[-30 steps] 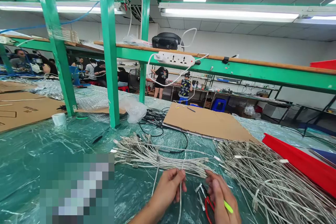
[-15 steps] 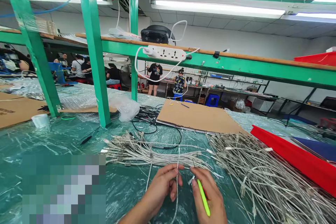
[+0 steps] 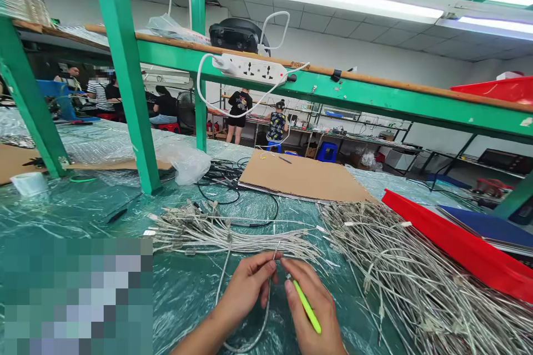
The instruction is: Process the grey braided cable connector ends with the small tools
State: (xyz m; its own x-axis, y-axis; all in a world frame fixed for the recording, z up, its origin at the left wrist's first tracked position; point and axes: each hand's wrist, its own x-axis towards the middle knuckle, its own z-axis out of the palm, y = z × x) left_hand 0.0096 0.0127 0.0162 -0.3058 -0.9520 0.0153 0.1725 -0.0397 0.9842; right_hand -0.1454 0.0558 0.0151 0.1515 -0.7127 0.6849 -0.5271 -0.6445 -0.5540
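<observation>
My left hand [image 3: 247, 285] pinches a thin grey cable [image 3: 262, 321] that loops down toward the bottom edge. Close beside it, my right hand [image 3: 314, 310] grips a yellow-green handled tool [image 3: 307, 307], its tip close to the cable end between both hands. Just beyond my fingers lies a bundle of grey cables [image 3: 216, 230] stretched across the green plastic-covered table [image 3: 83, 208]. A large loose heap of the same cables [image 3: 408, 277] spreads out on the right.
A cardboard sheet [image 3: 302, 177] lies behind the cables, with black wires [image 3: 225, 177] and a plastic bag [image 3: 185, 161] left of it. A red tray [image 3: 453, 244] borders the right. Green posts [image 3: 129, 83], a tape roll [image 3: 29, 183] and a power strip [image 3: 250, 68] stand ahead. Other people work far behind.
The view has shifted right and up. My right hand turned and closed in on my left, so the red handles seen earlier under it are out of sight.
</observation>
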